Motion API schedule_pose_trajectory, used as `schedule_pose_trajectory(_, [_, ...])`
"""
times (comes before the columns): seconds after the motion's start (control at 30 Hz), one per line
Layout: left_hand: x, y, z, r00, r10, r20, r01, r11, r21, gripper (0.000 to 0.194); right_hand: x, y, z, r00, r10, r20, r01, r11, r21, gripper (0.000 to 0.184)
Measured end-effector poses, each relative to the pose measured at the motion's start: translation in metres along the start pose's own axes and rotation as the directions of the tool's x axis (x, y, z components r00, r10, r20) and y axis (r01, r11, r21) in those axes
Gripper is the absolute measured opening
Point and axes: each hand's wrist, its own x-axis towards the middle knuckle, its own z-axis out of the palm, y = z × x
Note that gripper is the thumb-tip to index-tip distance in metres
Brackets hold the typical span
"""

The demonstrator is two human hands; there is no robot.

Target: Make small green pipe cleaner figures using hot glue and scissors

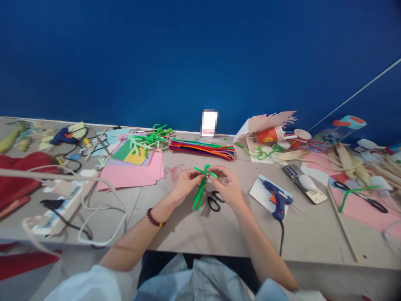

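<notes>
Between my two hands is a bunch of green pipe cleaners (pixel 199 195), its loose ends hanging down toward me and short pieces sticking out at the top. My left hand (pixel 187 184) pinches it from the left, fingers closed near the top. From the other side, my right hand (pixel 226 183) has its fingertips closed on a short green end. Black-handled scissors (pixel 214 204) lie on the table just below, their blades partly hidden behind the bunch and my hand. Beyond my hands rests a bundle of many-coloured pipe cleaners (pixel 202 149).
To the right lie a blue glue gun (pixel 277 196) on a white card, a phone (pixel 303 184) and a wooden stick (pixel 343 225). Pink paper (pixel 131 173) and a white power strip (pixel 65 205) with looping cables occupy the left. A blue wall (pixel 200 62) rises behind the table.
</notes>
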Motion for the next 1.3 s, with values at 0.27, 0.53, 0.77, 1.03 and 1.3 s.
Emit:
schedule_pose_trajectory(0.27, [0.004, -0.006, -0.001, 1.000, 0.003, 0.013, -0.002, 0.995, -0.099, 0.029, 0.002, 0.001, -0.003, 0.924, -0.352, 0.147, 0.381, 0.828, -0.411, 0.024])
schedule_pose_trajectory(0.53, [0.003, -0.005, 0.001, 0.999, -0.034, -0.024, 0.033, 0.998, -0.044, 0.034, 0.002, 0.005, -0.007, 0.899, -0.409, 0.158, 0.424, 0.718, -0.552, 0.024])
schedule_pose_trajectory(0.77, [0.001, -0.001, 0.000, 1.000, -0.002, 0.008, 0.002, 0.999, 0.038, 0.024, 0.004, 0.006, -0.008, 0.916, -0.372, 0.149, 0.397, 0.791, -0.466, 0.020])
schedule_pose_trajectory(1.03, [0.003, 0.013, -0.013, 0.877, -0.189, 0.441, 0.334, 0.900, -0.281, 0.030, 0.002, 0.006, -0.007, 0.970, -0.227, -0.089, 0.194, 0.940, -0.282, 0.013])
schedule_pose_trajectory(1.3, [0.001, -0.006, 0.001, 0.976, -0.053, 0.211, 0.134, 0.910, -0.393, 0.022, -0.004, 0.003, 0.004, 0.900, -0.418, -0.123, 0.306, 0.807, -0.506, 0.013])
